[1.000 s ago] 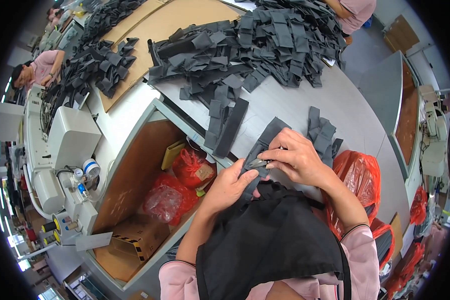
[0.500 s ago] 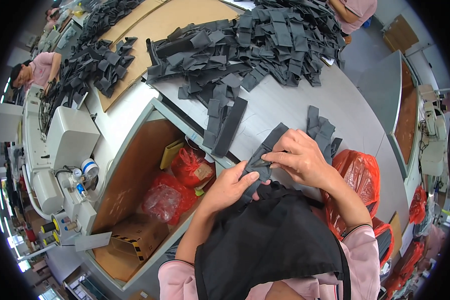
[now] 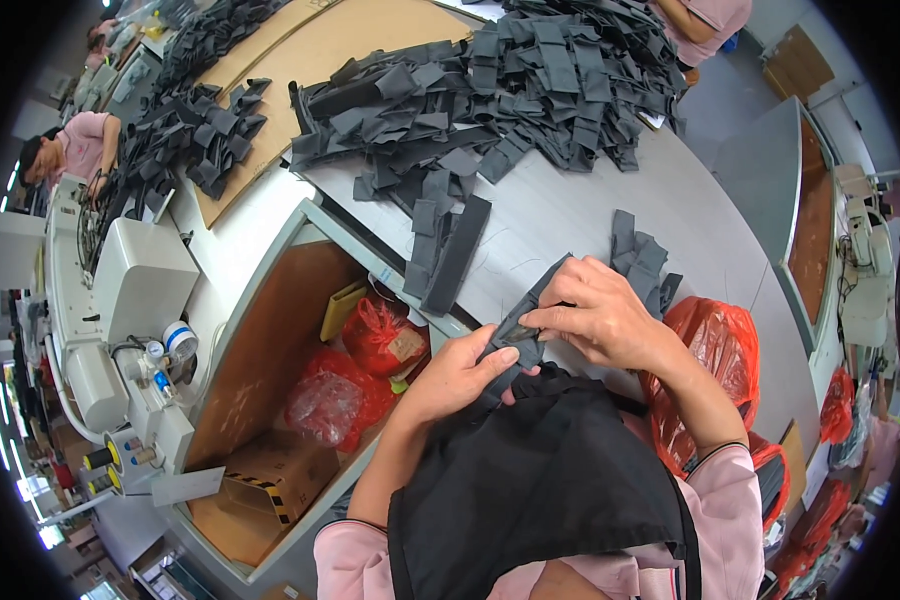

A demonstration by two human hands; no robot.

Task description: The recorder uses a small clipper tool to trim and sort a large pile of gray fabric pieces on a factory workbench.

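Observation:
Close to my black apron (image 3: 550,460), at the table's near edge, I have a dark grey fabric strip (image 3: 527,303) between both hands. My left hand (image 3: 460,372) closes on its lower part, the thumb lying across the cloth. Bent fingers of my right hand (image 3: 598,312) pinch the strip's middle. Something small and dull shows by the right fingertips, too small to name. Just beyond lie a flat dark strip (image 3: 457,255) on the left and a small stack of grey strips (image 3: 642,258) on the right.
A large heap of grey strips (image 3: 560,85) covers the table's far part. Left is an open wooden-sided compartment (image 3: 260,330) with red bags (image 3: 380,335) and a cardboard box (image 3: 280,475). A sewing machine (image 3: 145,260) stands further left. A red plastic bag (image 3: 712,350) is beside my right arm.
The strip in my hands has tilted, so its upper end now looks narrower. My right hand has shifted very slightly, and both hands keep their hold.

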